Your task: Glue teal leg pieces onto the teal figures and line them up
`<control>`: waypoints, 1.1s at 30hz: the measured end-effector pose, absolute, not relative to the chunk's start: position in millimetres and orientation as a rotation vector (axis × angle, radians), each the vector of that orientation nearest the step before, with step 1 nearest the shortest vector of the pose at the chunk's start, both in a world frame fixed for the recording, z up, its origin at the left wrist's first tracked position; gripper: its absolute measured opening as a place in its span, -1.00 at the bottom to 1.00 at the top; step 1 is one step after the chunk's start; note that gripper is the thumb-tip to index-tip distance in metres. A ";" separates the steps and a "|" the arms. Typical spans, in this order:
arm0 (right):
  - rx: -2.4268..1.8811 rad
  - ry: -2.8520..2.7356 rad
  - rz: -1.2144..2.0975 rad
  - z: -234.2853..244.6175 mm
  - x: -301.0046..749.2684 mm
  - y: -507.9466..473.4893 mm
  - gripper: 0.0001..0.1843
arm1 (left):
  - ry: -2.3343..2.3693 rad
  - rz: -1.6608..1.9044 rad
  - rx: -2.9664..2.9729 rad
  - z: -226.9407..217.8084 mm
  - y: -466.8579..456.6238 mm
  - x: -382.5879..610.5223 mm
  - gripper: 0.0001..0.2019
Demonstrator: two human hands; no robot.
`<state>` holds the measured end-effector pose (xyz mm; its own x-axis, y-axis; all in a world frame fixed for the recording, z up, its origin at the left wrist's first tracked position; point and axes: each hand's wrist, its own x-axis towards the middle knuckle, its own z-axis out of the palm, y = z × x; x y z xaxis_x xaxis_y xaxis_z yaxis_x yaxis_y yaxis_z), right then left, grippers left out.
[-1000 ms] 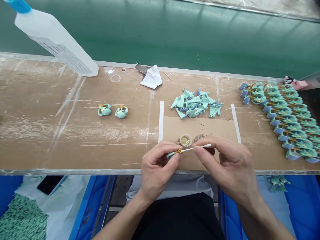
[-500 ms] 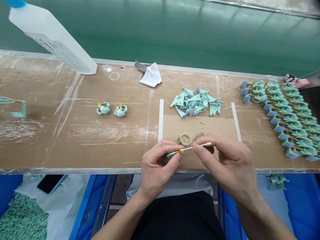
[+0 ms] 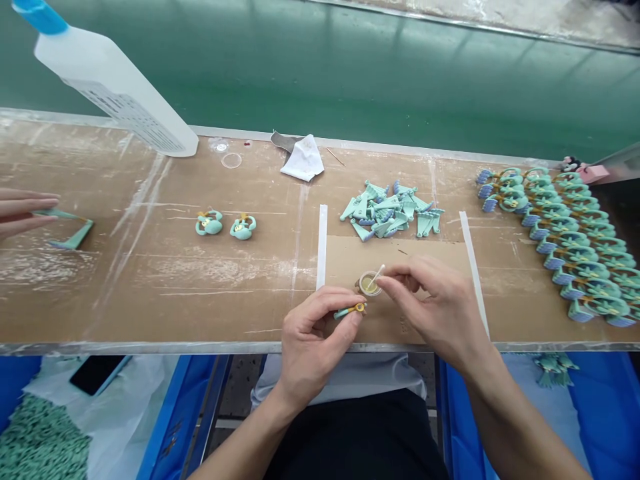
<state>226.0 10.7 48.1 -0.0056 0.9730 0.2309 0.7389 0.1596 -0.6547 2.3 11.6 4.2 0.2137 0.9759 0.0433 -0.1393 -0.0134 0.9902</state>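
My left hand (image 3: 315,337) pinches a small teal-and-orange toy part (image 3: 349,311) between thumb and fingers, its ringed orange end facing right. My right hand (image 3: 435,303) is closed on a cotton swab (image 3: 377,275), held at a slant. The swab's lower end is inside a small round cup (image 3: 361,284) of yellowish liquid, just beyond my left fingertips. Behind the cup lies a loose pile of teal fin-shaped pieces (image 3: 390,212) with purplish edges.
Two teal figures (image 3: 243,227) sit left of centre. Rows of assembled teal figures (image 3: 565,247) fill the right side. A tall white bottle (image 3: 115,87) and a crumpled white cloth (image 3: 303,160) stand along the back. Another person's hand (image 3: 23,212) touches a teal piece (image 3: 77,233) at far left.
My right hand has drawn the cotton swab away from the toy part and put its end into the cup. Another person's hand has come in at the left, and the teal piece there has shifted.
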 end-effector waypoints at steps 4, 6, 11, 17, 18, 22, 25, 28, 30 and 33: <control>-1.755 -1.602 0.238 45.8 265.2 21.9 -0.91 | 0.946 1.125 1.217 3.1 12.4 2.3 -0.87; -1.828 -1.610 0.087 42.2 292.7 30.8 -0.86 | 0.968 1.114 1.189 2.0 11.0 2.1 -0.90; -1.795 -2.018 0.003 27.6 343.8 53.6 -0.66 | 0.992 1.084 1.162 9.7 19.4 -12.1 -0.94; -1.674 -2.288 -0.018 11.0 356.4 77.3 -0.64 | 1.286 1.161 1.806 47.9 130.6 -38.0 -0.90; -1.665 -2.308 -0.027 10.7 356.2 80.3 -0.65 | 1.356 1.131 1.964 54.5 158.4 -38.8 -0.88; -1.635 -2.423 -0.062 17.8 352.4 88.1 -0.69 | 1.585 0.440 2.687 72.2 257.2 -26.1 -0.74; -1.626 -2.522 -0.075 25.8 347.2 90.9 -0.70 | 1.501 -0.078 2.840 72.3 298.1 -5.8 -0.71; -1.649 -2.582 -0.077 31.0 342.1 92.5 -0.69 | 1.406 -0.202 2.818 63.5 312.5 10.0 -0.74; -1.664 -2.600 -0.072 33.2 339.3 93.5 -0.72 | 1.373 -0.227 2.798 57.9 315.6 13.4 -0.76; -1.672 -2.619 -0.060 35.7 334.9 95.5 -0.75 | 1.379 -0.183 2.750 57.6 320.2 7.7 -0.79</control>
<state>334.9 95.5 35.7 -0.4210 0.9057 0.0492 0.9070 0.4209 0.0145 7.7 320.2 57.6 0.5927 0.7944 -0.1330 0.8015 -0.5980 0.0004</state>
